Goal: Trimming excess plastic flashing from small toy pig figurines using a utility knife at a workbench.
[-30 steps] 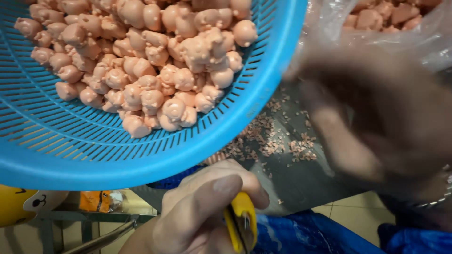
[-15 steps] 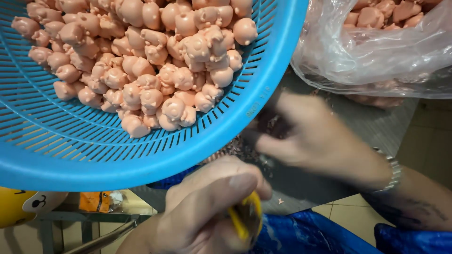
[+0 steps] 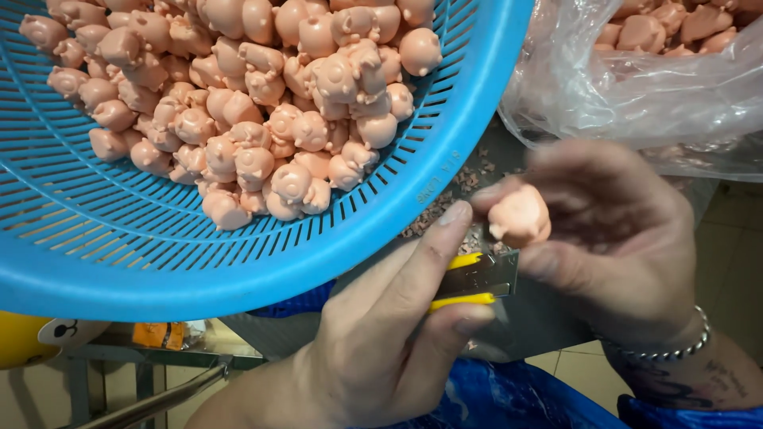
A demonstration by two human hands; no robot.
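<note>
The left hand (image 3: 381, 342) is closed around a small cutter (image 3: 474, 278) with a yellow body and a flat metal blade; the thumb lies along the top edge and the other fingers wrap under it, so the blade sticks out to the right. The right hand (image 3: 612, 238) pinches a little pink figure (image 3: 518, 216), a rounded piglet shape, between thumb and fingertips. The figure sits just above the blade, so close that I cannot tell whether they touch. The right hand is a bit blurred. A beaded metal bracelet (image 3: 675, 345) circles its wrist.

Above and to the left, a big blue basket (image 3: 238, 262) with a slotted wall tilts towards the person. It holds a heap of the same pink figures (image 3: 262, 111), piled against its upper side, with the lower part of the wall bare. Its rim comes down near the left thumb.

To the upper right, a clear plastic bag (image 3: 636, 95) holds more pink figures. Between the basket and the bag, small pinkish shavings (image 3: 469, 179) lie scattered on a grey surface.

Under the hands there is crumpled blue plastic sheeting (image 3: 509, 397). At the lower left, beneath the basket, a yellow toy (image 3: 24, 338) with a white patch shows beside a metal frame (image 3: 143, 381).
</note>
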